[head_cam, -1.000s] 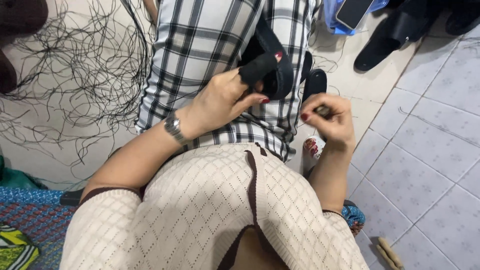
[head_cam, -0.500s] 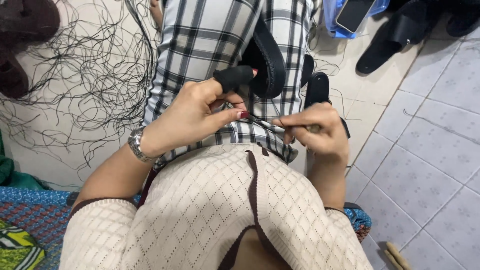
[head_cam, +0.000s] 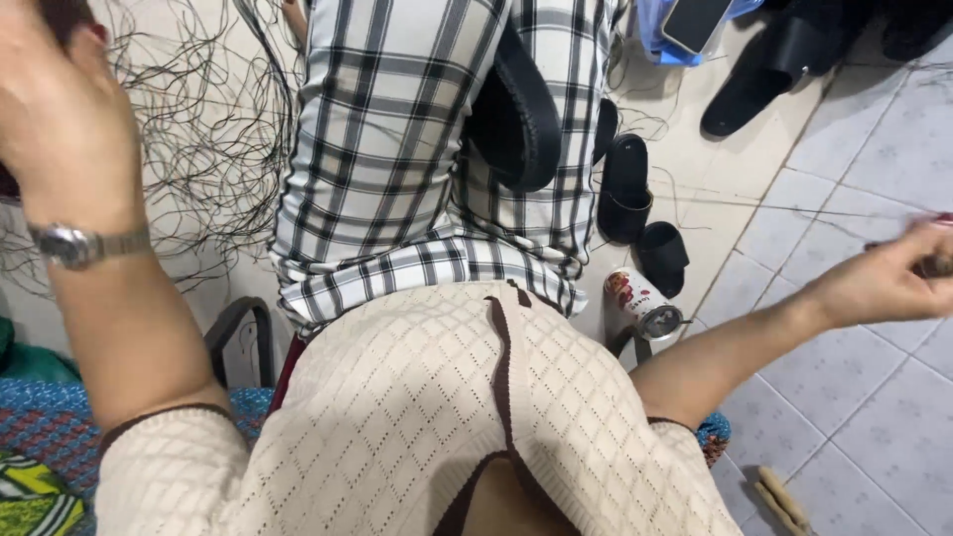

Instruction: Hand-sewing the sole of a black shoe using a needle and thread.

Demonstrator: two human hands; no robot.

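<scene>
My left hand point(head_cam: 55, 119) is raised at the upper left with its back to the camera, a metal watch point(head_cam: 74, 244) on the wrist; what its fingers hold is hidden. My right hand point(head_cam: 893, 273) is stretched far to the right, fingers pinched on a thin dark thread point(head_cam: 794, 208) that runs taut above the tiles. A curved black sandal piece point(head_cam: 516, 109) lies on my checked-cloth lap point(head_cam: 397, 149), apart from both hands.
A tangle of black threads point(head_cam: 199, 129) covers the floor at left. Black strap pieces point(head_cam: 623, 189), a small tin can point(head_cam: 643, 303), a black sandal point(head_cam: 764, 69) and a phone point(head_cam: 695, 20) lie on the tiles at right. A wooden tool point(head_cam: 779, 496) sits bottom right.
Both hands were together over the lap on a black piece. Now they have swung wide apart, the left up and left, the right out to the right with the thread.
</scene>
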